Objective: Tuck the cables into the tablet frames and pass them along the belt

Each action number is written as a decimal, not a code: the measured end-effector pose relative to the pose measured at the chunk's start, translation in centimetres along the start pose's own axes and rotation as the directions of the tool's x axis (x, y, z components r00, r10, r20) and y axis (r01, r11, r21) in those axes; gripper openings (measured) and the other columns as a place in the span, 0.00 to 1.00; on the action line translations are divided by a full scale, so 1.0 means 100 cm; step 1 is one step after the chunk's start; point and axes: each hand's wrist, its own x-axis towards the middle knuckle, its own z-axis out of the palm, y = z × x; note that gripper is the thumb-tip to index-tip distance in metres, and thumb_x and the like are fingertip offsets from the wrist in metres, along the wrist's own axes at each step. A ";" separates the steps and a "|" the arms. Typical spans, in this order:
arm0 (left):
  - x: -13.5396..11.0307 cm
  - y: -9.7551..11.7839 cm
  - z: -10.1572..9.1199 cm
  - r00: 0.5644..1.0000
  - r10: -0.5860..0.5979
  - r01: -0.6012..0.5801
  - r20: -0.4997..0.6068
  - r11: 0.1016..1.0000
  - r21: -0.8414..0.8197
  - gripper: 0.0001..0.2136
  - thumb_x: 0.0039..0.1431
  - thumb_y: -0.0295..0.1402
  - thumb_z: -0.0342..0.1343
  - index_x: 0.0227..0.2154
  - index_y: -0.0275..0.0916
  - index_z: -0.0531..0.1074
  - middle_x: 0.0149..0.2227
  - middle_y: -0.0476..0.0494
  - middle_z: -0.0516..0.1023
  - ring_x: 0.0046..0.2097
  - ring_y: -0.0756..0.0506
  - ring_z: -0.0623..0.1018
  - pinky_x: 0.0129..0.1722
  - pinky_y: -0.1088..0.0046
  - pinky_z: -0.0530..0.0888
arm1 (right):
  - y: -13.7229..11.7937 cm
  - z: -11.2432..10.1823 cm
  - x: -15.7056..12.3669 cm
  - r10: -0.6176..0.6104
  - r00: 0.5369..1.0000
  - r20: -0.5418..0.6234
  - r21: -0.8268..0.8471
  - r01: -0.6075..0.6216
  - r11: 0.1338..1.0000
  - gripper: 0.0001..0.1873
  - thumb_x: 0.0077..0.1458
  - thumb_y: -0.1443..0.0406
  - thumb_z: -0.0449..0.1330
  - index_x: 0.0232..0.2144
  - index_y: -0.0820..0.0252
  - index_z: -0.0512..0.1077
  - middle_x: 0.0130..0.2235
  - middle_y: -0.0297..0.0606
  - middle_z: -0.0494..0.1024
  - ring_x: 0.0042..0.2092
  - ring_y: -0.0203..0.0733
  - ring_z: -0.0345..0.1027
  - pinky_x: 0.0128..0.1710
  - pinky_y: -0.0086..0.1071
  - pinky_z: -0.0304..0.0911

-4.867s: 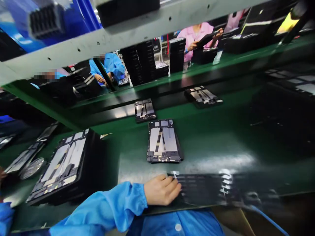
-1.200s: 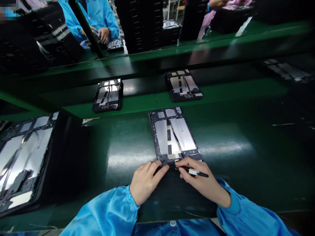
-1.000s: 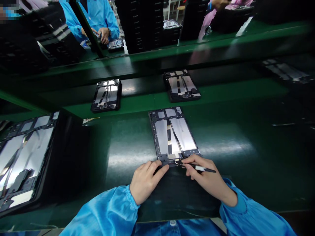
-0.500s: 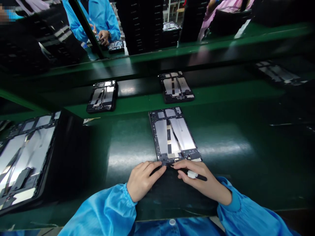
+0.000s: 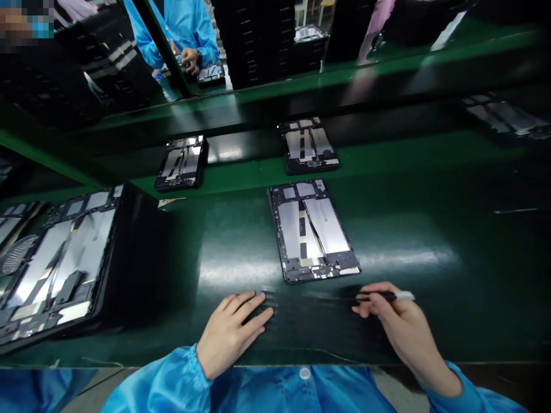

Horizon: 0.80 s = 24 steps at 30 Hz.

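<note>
An opened tablet (image 5: 313,230) lies on the green bench, its silver battery panels, black strips and circuit boards facing up. My left hand (image 5: 236,328) rests flat on the bench below the tablet's lower left corner, fingers stretched out and holding nothing. Apart from the tablet, at its lower right, my right hand (image 5: 398,321) is closed around a thin black tool (image 5: 387,296) with a white section at its rear. The tool points left; its exact kind is too blurred to tell. Neither hand touches the tablet.
A tall dark stack topped by an opened tablet (image 5: 64,258) stands at left. Two further opened tablets, one at back left (image 5: 183,162) and one at back centre (image 5: 309,144), lie beyond mine. A green rail (image 5: 258,86) crosses behind; a co-worker in blue (image 5: 185,34) handles something there.
Both hands have left the tablet's lower edge: the left moved down and left, the right went right with the tool. The tablet's lower edge is now uncovered. The view has shifted slightly.
</note>
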 end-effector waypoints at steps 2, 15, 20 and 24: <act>0.005 0.014 0.007 1.000 0.021 -0.021 -0.002 1.000 -0.018 0.13 0.68 0.33 0.49 0.51 0.44 0.73 0.53 0.42 0.75 0.53 0.41 0.73 0.45 0.64 0.72 | 0.003 -0.013 0.007 -0.009 0.998 -0.057 -0.017 0.008 1.000 0.19 0.56 0.47 0.61 0.33 0.56 0.73 0.22 0.36 0.76 0.27 0.46 0.76 0.33 0.41 0.77; 0.021 0.016 0.019 1.000 0.003 -0.003 -0.003 1.000 -0.011 0.13 0.67 0.34 0.52 0.52 0.44 0.72 0.53 0.41 0.74 0.52 0.41 0.72 0.44 0.64 0.72 | -0.043 0.053 0.021 -0.127 0.860 0.495 -0.166 0.237 0.957 0.15 0.62 0.54 0.58 0.34 0.59 0.75 0.34 0.39 0.79 0.37 0.45 0.77 0.38 0.36 0.74; 0.021 0.018 0.021 1.000 -0.001 0.001 -0.008 1.000 -0.018 0.13 0.67 0.33 0.52 0.52 0.45 0.72 0.53 0.42 0.74 0.51 0.41 0.72 0.43 0.64 0.72 | -0.042 0.080 0.038 -0.135 0.865 0.484 -0.159 0.238 0.958 0.13 0.62 0.56 0.58 0.33 0.60 0.73 0.33 0.37 0.77 0.35 0.43 0.77 0.37 0.35 0.73; 0.021 0.018 0.021 1.000 -0.010 0.010 -0.008 0.999 -0.043 0.13 0.67 0.33 0.51 0.52 0.45 0.72 0.54 0.43 0.74 0.51 0.41 0.71 0.42 0.63 0.71 | -0.044 0.085 0.038 -0.146 0.842 0.519 -0.222 0.298 0.928 0.10 0.61 0.59 0.59 0.32 0.59 0.70 0.30 0.34 0.74 0.30 0.40 0.74 0.29 0.30 0.70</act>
